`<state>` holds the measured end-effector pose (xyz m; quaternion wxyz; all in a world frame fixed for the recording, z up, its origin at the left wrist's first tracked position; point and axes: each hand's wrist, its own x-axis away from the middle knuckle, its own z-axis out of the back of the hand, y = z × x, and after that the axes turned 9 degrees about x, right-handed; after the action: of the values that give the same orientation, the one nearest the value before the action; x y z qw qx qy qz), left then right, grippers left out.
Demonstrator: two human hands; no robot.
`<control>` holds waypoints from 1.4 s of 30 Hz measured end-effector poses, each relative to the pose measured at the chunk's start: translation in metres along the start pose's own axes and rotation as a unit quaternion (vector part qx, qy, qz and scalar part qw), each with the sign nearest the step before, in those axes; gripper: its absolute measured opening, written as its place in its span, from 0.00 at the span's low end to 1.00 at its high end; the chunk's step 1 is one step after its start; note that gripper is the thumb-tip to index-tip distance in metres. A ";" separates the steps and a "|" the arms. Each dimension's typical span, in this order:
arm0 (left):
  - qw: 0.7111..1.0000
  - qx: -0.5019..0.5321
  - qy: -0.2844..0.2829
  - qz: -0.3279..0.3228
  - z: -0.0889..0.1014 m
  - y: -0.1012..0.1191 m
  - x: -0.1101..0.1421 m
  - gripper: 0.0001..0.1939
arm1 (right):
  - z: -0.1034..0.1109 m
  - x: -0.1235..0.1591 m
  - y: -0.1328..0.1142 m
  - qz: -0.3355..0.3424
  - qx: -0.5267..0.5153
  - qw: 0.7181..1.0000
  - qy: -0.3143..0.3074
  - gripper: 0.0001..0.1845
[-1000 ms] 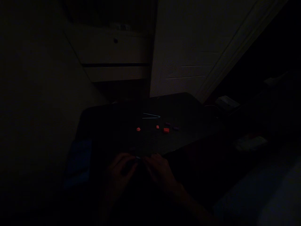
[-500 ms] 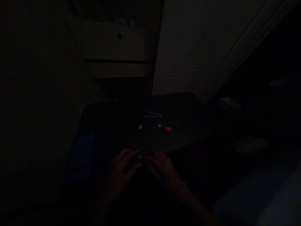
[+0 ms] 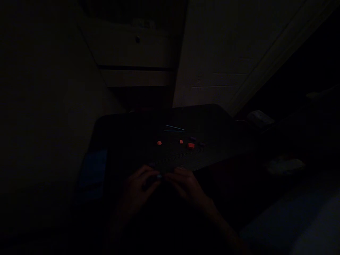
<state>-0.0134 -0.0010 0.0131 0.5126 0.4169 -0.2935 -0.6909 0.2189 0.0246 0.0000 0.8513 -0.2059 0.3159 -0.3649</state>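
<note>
In very dim light my left hand (image 3: 140,184) is closed in a pinch over the table's near part. A small pale-blue piece (image 3: 159,176) shows at its thumb and fingertips; its kind is too dark to make out. Close by on the right, my right hand (image 3: 186,182) has its fingers pressed together, their tips near the same piece. What they grip, if anything, is hidden. Beyond the hands lie a small orange-red knobbly piece (image 3: 159,143), a small orange-red block (image 3: 181,141) and a larger red block (image 3: 191,145).
Tweezers (image 3: 174,128) lie on the dark table (image 3: 207,120) behind the blocks. Dark pieces (image 3: 202,144) sit beside the red block. A flat blue object (image 3: 92,168) is at the left edge. A drawer cabinet (image 3: 138,53) and a pale door panel (image 3: 212,53) stand behind.
The pinched left fingertips and the right fingertips have come slightly closer around the pale-blue piece. The view has shifted a little, and the pieces on the table lie as before.
</note>
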 end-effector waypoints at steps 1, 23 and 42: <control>1.000 0.000 -0.001 -0.001 0.000 0.000 0.000 0.05 | 0.002 -0.001 0.000 -0.004 0.000 1.000 -0.006 0.13; 1.000 0.000 0.003 -0.001 -0.002 -0.002 0.002 0.07 | 0.014 -0.012 0.002 0.018 -0.024 0.998 -0.052 0.16; 1.000 0.006 0.017 0.002 -0.002 0.003 -0.001 0.05 | 0.011 -0.010 0.005 -0.001 -0.040 0.998 -0.038 0.17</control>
<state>-0.0102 -0.0010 0.0145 0.5165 0.4312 -0.2900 -0.6806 0.2233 0.0366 0.0089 0.8534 -0.2535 0.2973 -0.3451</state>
